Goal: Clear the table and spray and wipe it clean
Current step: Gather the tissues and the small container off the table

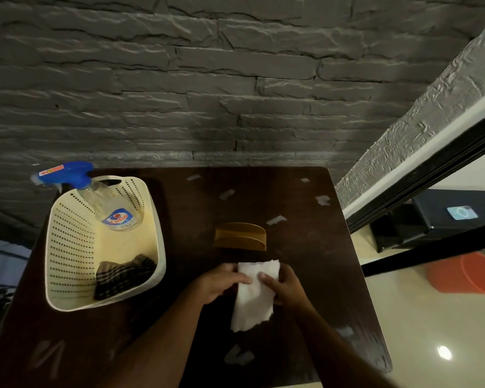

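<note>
Your left hand [224,281] and right hand [283,284] both pinch 1 white tissue [254,295] above the near middle of the dark wooden table [305,275]. Just beyond sits 1 brown napkin holder [240,236]. To your left, 1 cream basket [67,247] holds 1 checked cloth [123,275] and 1 spray bottle [95,197]. About 7 paper scraps [276,219] litter the tabletop; some are too blurred to count. A grey stone wall [207,79] stands behind, and 1 orange bucket [471,275], cut off, sits on the floor.
</note>
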